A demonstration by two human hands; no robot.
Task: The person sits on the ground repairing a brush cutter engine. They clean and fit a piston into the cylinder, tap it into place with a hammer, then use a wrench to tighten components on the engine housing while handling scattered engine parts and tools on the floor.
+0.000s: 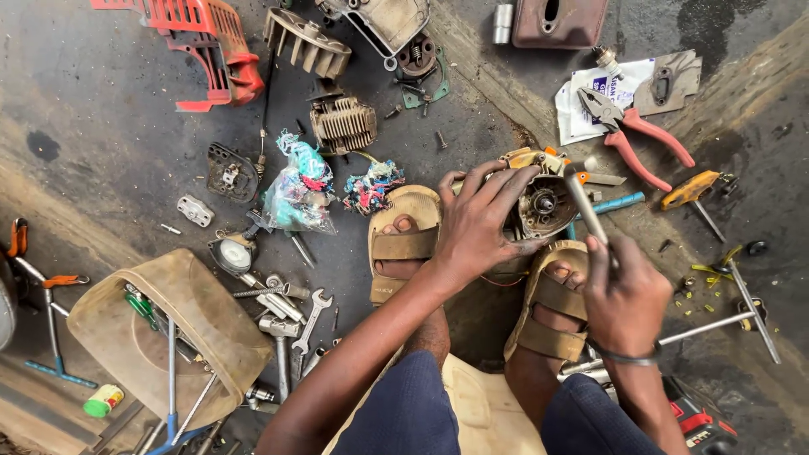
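Engine housing sits on floor between sandalled feet. Left hand fingers spread, clamped over housing. Right hand fisted on metal rod, tip at housing's centre. Risk: rod skids off, housing tips.

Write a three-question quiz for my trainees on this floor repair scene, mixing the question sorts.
1. True or false: the left hand grips the engine housing between the sandalled feet.
2. What does the right hand hold?
A. a metal rod-like tool
B. a hammer
C. a paintbrush
3. Fill in: the red-handled pliers lie ____ the right hand, on the concrete floor.

Key: 1 true; 2 A; 3 beyond (untouched).
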